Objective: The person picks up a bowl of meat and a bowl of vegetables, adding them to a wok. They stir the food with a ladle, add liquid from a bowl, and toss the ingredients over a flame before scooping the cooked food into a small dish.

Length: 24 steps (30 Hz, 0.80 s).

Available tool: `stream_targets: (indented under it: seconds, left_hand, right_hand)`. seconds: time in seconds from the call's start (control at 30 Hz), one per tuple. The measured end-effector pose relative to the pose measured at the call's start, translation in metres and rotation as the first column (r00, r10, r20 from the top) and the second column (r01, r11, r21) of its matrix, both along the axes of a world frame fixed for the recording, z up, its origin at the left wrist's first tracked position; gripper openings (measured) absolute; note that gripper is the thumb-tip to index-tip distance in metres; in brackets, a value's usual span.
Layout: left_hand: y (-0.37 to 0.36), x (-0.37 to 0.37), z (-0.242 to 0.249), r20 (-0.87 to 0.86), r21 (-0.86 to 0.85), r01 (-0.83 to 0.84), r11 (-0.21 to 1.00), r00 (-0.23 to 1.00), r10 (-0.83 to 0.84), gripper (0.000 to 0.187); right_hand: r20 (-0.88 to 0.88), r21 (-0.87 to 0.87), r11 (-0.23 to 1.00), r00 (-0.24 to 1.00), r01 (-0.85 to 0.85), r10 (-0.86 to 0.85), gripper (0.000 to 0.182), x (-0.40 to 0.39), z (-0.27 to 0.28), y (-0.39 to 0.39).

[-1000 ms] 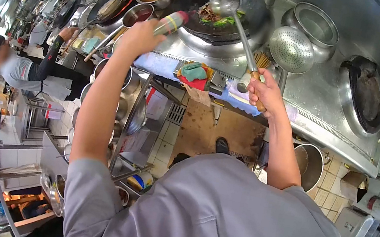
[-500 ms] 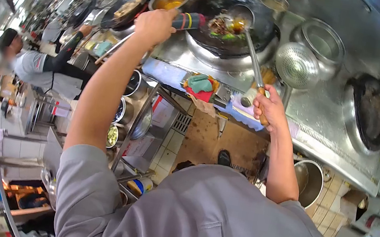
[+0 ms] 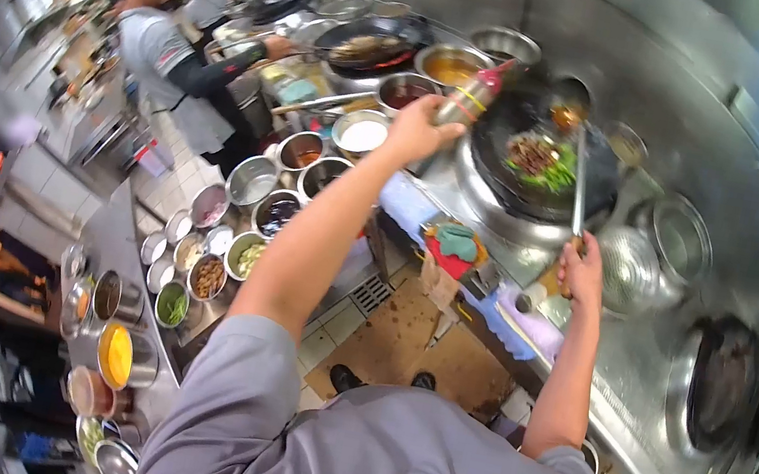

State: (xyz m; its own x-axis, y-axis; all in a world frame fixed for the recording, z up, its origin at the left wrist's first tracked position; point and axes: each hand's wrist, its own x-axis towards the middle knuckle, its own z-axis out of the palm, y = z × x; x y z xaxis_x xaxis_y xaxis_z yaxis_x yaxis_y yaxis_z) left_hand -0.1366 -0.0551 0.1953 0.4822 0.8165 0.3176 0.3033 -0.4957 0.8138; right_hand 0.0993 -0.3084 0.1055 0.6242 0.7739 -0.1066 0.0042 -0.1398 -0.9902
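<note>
While steam blurs the wok (image 3: 540, 159), left hand (image 3: 416, 129) grip around bottle (image 3: 470, 98), right hand (image 3: 581, 270) grip around ladle handle (image 3: 578, 186), bowl indistinct.

Long stainless-steel worktop (image 3: 638, 384), black round wok (image 3: 540, 159) sunk into it, folded green and red cloths (image 3: 455, 246) on its front edge, round steel bowls (image 3: 357, 132) alongside

1 head-worn fisheye camera looks steeply down, forward over the wearer's shoulders, onto the nearby stove counter (image 3: 638, 384).
</note>
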Motion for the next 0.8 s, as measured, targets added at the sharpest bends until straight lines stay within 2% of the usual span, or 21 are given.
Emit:
stream_targets:
  seconds: [0.03, 0.07, 0.1, 0.13, 0.17, 0.2, 0.23, 0.3, 0.33, 0.37, 0.4, 0.43, 0.47, 0.5, 0.53, 0.57, 0.63, 0.7, 0.73, 0.77, 0.8]
  left_hand:
    - [-0.004, -0.005, 0.004, 0.138, -0.043, 0.05, 0.998, 0.989, -0.044, 0.055]
    - [-0.009, -0.016, 0.01, 0.267, -0.068, 0.079, 0.995, 0.962, -0.058, 0.056]
    - [-0.019, -0.031, 0.022, 0.342, -0.04, 0.117, 0.992, 0.935, -0.096, 0.057]
    - [-0.026, -0.054, 0.032, 0.246, 0.021, -0.001, 1.0, 0.969, -0.005, 0.056]
    - [-0.041, -0.081, 0.052, 0.34, 0.017, 0.093, 0.996, 0.936, -0.093, 0.046]
    - [-0.058, -0.112, 0.069, 0.506, -0.059, 0.15, 0.987, 0.857, -0.1, 0.048]
    - [-0.083, -0.148, 0.094, 0.609, -0.128, 0.187, 0.974, 0.79, -0.071, 0.052]
    - [-0.121, -0.212, 0.122, 0.797, -0.109, 0.11, 0.988, 0.603, 0.021, 0.049]
    - [-0.144, -0.248, 0.139, 0.8, -0.038, -0.02, 0.999, 0.599, 0.042, 0.053]
    - [-0.161, -0.279, 0.152, 0.82, 0.11, -0.15, 0.983, 0.572, -0.004, 0.053]
    - [-0.183, -0.313, 0.163, 0.784, 0.162, -0.373, 0.914, 0.611, 0.111, 0.055]
    - [-0.214, -0.343, 0.181, 0.694, 0.138, -0.66, 0.739, 0.596, 0.403, 0.056]
    - [-0.244, -0.374, 0.2, 0.567, 0.11, -0.865, 0.489, 0.459, 0.684, 0.059]
    - [-0.274, -0.394, 0.22, 0.49, 0.231, -0.949, 0.215, 0.304, 0.817, 0.061]
    - [-0.292, -0.423, 0.231, 0.488, 0.432, -0.902, 0.02, 0.252, 0.836, 0.059]
    - [-0.302, -0.484, 0.236, 0.412, 0.729, -0.483, -0.486, -0.257, 0.874, 0.05]
    - [-0.341, -0.571, 0.267, 0.313, 0.82, -0.402, -0.408, -0.282, 0.907, 0.047]
    - [-0.385, -0.675, 0.294, 0.254, 0.835, -0.38, -0.399, -0.377, 0.891, 0.048]
    - [-0.405, -0.733, 0.309, 0.24, 0.833, -0.363, -0.418, -0.444, 0.863, 0.048]
    - [-0.422, -0.775, 0.317, 0.232, 0.823, -0.345, -0.451, -0.52, 0.822, 0.049]
    - [-0.436, -0.798, 0.325, 0.236, 0.804, -0.328, -0.497, -0.59, 0.772, 0.049]
  right_hand:
    - [0.517, -0.034, 0.99, 0.85, 0.133, -0.097, 0.044, 0.034, -0.048, 0.006]
    - [0.879, 0.036, 0.972, 0.456, 0.234, -0.142, 0.048, 0.048, -0.09, 0.023]
    - [0.775, -0.259, 0.946, 0.626, 0.195, 0.083, 0.049, 0.021, -0.04, 0.013]
    - [0.843, -0.173, 0.97, 0.535, 0.169, 0.057, 0.044, 0.053, -0.079, 0.021]
    - [0.127, -0.181, 0.979, 0.985, -0.093, 0.117, 0.041, 0.042, -0.048, 0.014]
    - [-0.272, 0.198, 0.973, 0.947, -0.118, 0.171, 0.032, 0.05, -0.063, 0.007]
    - [-0.373, 0.007, 0.987, 0.916, 0.163, -0.148, 0.023, 0.027, -0.039, 0.015]
    - [-0.165, -0.031, 0.999, 0.986, -0.014, 0.009, 0.02, 0.079, -0.111, 0.047]
    - [-0.104, -0.095, 0.966, 0.967, -0.242, 0.232, 0.022, 0.134, -0.162, 0.063]
    - [0.008, -0.013, 0.995, 0.995, -0.1, 0.1, 0.027, 0.14, -0.184, 0.08]
    - [0.01, -0.023, 1.0, 1.0, -0.014, 0.014, 0.027, 0.127, -0.18, 0.083]
    - [-0.049, -0.06, 0.998, 0.999, 0.021, -0.024, 0.028, 0.1, -0.167, 0.081]
    - [-0.114, -0.082, 0.996, 0.993, 0.033, -0.042, 0.028, 0.074, -0.155, 0.079]
    - [-0.181, -0.095, 0.995, 0.983, 0.023, -0.04, 0.028, 0.047, -0.148, 0.078]
    - [-0.248, -0.095, 0.995, 0.968, -0.004, -0.02, 0.029, 0.018, -0.144, 0.08]
    - [-0.303, -0.093, 0.994, 0.953, -0.062, 0.031, 0.029, -0.007, -0.14, 0.08]
    - [-0.244, -0.012, 0.961, 0.933, -0.275, 0.264, 0.019, -0.059, -0.104, 0.07]
    - [-0.402, -0.135, 0.979, 0.912, -0.15, 0.085, 0.045, -0.125, -0.027, 0.051]
    - [-0.492, -0.037, 0.93, 0.817, -0.366, 0.302, 0.053, -0.115, -0.025, 0.052]
    - [-0.539, -0.014, 0.946, 0.799, -0.323, 0.265, 0.057, -0.14, 0.005, 0.05]
    - [-0.548, 0.044, 0.897, 0.74, -0.439, 0.39, 0.057, -0.143, 0.006, 0.047]
